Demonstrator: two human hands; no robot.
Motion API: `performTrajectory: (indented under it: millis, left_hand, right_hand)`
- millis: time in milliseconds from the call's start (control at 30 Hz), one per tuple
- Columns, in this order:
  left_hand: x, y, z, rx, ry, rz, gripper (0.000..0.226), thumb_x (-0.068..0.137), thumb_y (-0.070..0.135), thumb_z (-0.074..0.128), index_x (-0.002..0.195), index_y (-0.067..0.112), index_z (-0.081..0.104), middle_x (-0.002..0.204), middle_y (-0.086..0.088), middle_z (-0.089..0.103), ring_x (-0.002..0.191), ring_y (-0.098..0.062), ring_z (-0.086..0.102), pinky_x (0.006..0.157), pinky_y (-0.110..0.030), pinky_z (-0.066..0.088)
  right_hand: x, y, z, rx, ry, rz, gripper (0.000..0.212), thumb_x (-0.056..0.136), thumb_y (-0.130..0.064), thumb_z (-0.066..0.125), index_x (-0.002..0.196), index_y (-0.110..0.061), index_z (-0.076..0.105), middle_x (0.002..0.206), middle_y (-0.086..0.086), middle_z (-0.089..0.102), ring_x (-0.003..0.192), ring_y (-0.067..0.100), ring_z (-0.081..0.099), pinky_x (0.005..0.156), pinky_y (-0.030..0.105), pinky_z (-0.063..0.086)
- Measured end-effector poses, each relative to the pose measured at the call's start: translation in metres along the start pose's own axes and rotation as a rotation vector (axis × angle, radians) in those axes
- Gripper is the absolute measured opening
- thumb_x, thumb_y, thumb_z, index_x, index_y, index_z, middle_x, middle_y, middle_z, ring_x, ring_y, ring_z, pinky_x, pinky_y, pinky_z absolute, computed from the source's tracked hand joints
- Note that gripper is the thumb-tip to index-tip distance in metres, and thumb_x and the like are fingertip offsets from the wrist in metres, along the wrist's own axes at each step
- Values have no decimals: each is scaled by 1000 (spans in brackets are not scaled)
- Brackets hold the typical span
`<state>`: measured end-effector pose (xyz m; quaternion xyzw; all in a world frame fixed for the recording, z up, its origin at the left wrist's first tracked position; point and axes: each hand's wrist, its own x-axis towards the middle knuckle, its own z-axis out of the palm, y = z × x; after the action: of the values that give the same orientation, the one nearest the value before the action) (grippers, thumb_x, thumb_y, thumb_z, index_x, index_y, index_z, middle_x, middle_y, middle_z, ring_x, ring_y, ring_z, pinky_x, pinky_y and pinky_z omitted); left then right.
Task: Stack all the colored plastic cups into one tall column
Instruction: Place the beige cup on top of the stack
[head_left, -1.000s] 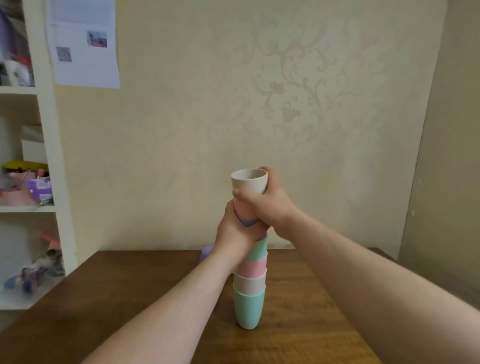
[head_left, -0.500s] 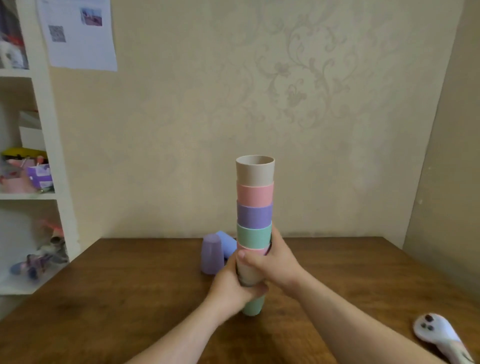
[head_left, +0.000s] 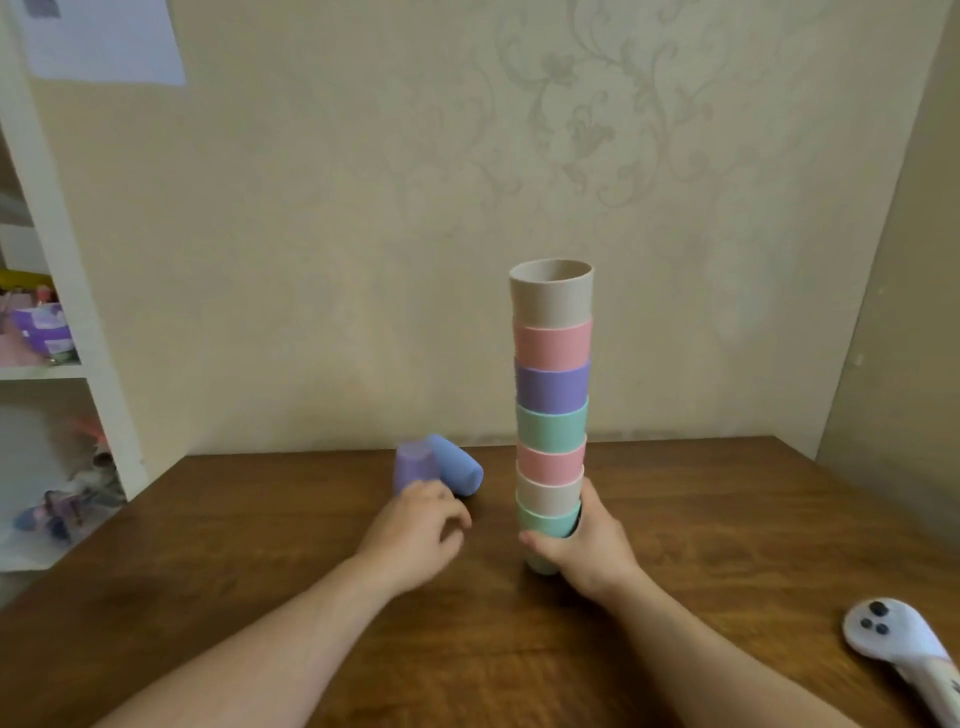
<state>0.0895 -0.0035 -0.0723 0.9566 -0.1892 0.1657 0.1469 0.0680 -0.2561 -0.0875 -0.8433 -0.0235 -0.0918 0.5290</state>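
A tall column of nested cups (head_left: 551, 395) stands upright on the wooden table (head_left: 727, 519), with a beige cup on top, then pink, purple, green, pink, beige and green below. My right hand (head_left: 587, 545) grips the column at its bottom green cup. To the left, a purple cup (head_left: 415, 465) stands upside down, and a blue cup (head_left: 460, 470) lies on its side behind it. My left hand (head_left: 415, 535) hovers just in front of the purple cup, fingers loosely curled, holding nothing; whether it touches the cup is unclear.
A white controller (head_left: 904, 654) lies at the table's near right edge. A white shelf unit (head_left: 57, 364) with clutter stands to the left. The wall runs close behind the table, with a corner at the right.
My left hand has let go of the column and moved left toward the purple cup. My right hand slid down to the column's base. The view has dropped closer.
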Motion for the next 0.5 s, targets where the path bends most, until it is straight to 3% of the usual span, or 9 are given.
performTrajectory:
  millis: [100, 200, 233, 300, 400, 500]
  left_hand:
    - [19, -14, -18, 215, 109, 51, 39, 87, 13, 72, 121, 31, 79, 138, -2, 61, 135, -33, 55, 107, -42, 48]
    - [39, -21, -27, 541, -56, 78, 79, 88, 5, 76, 155, 38, 52, 179, -12, 17, 162, -48, 20, 128, -56, 27]
    - [45, -23, -28, 639, -103, 78, 84, 93, 6, 74, 162, 40, 41, 182, -13, 2, 164, -50, 8, 131, -61, 18]
    - [54, -25, -27, 805, -193, 123, 81, 103, 8, 66, 168, 38, 28, 182, -13, -10, 165, -53, -4, 131, -67, 8]
    - [60, -30, -21, 933, -329, 173, 61, 114, 19, 47, 170, 33, 28, 183, -17, -3, 164, -53, 7, 132, -63, 9]
    - [55, -31, -17, 984, -357, 156, 58, 111, 18, 51, 166, 29, 35, 180, -21, 7, 158, -53, 22, 126, -56, 23]
  right_hand:
    - [5, 5, 2, 42, 37, 31, 90, 72, -43, 96, 144, -47, 42, 118, -24, 64, 112, 10, 65, 91, 29, 53]
    - [5, 7, 10, 40, 58, 7, 93, 73, -41, 95, 149, -46, 41, 118, -24, 64, 110, 9, 65, 92, 29, 52]
    - [5, 7, 12, 44, 61, 5, 94, 74, -41, 94, 150, -45, 40, 119, -24, 63, 111, 9, 64, 94, 29, 52]
    - [5, 7, 15, 56, 73, 10, 95, 74, -41, 94, 151, -47, 38, 121, -25, 62, 113, 9, 64, 95, 29, 52]
    - [7, 9, 14, 58, 70, 8, 98, 73, -43, 94, 152, -48, 37, 124, -23, 62, 117, 10, 64, 97, 30, 53]
    - [8, 9, 15, 56, 66, 10, 98, 73, -44, 94, 152, -47, 37, 126, -22, 62, 116, 10, 63, 100, 32, 53]
